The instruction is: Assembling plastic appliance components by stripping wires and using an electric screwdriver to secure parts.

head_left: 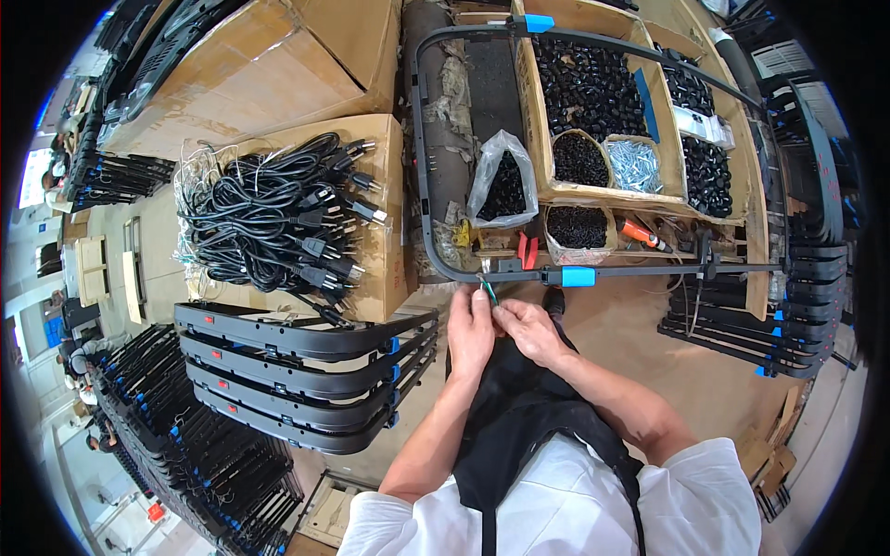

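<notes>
A black tubular frame [422, 139] with rounded corners lies across the workbench, blue pieces [578, 276] fitted on its bars. At its near bar, close to the left corner, my left hand [471, 326] is closed in a pinch. Between the fingertips shows a thin green piece [489, 294], too small to tell whether it is a wire or a tool's end. My right hand [531, 330] is closed beside it, thumb and fingers pressed together at the green piece's lower end. A red-handled tool [527, 250] lies just beyond the bar.
A wooden tray [598, 197] holds black parts and silver screws [634, 167]. Beside it stand a clear bag [502, 181] of black parts and an orange tube [643, 234]. Power cords [278, 218] top a carton at left. Curved black frames [278, 338] are stacked below; more stand right.
</notes>
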A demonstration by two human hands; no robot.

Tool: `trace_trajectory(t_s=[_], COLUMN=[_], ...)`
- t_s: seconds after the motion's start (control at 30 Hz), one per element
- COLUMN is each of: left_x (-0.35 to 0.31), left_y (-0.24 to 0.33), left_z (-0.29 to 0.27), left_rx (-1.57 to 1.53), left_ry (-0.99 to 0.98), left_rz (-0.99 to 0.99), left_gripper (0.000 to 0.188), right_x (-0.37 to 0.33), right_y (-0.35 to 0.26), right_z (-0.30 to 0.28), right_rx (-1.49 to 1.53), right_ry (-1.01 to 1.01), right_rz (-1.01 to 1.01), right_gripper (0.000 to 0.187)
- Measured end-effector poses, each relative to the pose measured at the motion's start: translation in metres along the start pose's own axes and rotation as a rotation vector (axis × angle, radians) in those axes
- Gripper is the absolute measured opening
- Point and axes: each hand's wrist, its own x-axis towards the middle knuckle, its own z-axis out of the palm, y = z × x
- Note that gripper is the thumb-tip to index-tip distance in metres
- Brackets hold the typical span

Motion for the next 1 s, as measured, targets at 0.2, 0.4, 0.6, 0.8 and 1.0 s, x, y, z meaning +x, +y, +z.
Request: trace_trajectory(t_s=[0.2,0.4,0.6,0.8,1.0], left_x=[-0.028,-0.03,-0.03,-0.028,-0.026], left_y=[-0.075,-0.086,-0.091,-0.093,-0.092], left_z=[-0.017,-0.024,-0.022,-0.022,-0.033], left_rx=[-0.046,0.0,-0.205,-0.639,-0.217], left_ry=[-0.074,-0.307,-0.26,-0.41,-0.492], left_rz=[0.028,0.147,0.059,-0.166,0.128], left_gripper=[0.04,0.036,0.034,0.026,0.029], right_x=[0.021,0.013,0.043,0.111,0.13], right_y=[-0.011,-0.044,-0.132,-0.089,-0.075], right_z=[0.006,0.002,-0.052,-0.053,-0.081], right_rx=[0.382,0.219,-0.935,-0.49,0.24], right_ry=[-0.081,-0.046,0.102,-0.352,0.383], right_rz=[0.093,0.143,-0.102,-0.025,-0.054], right_gripper=[0.034,0.036,0.054,0.046,0.031])
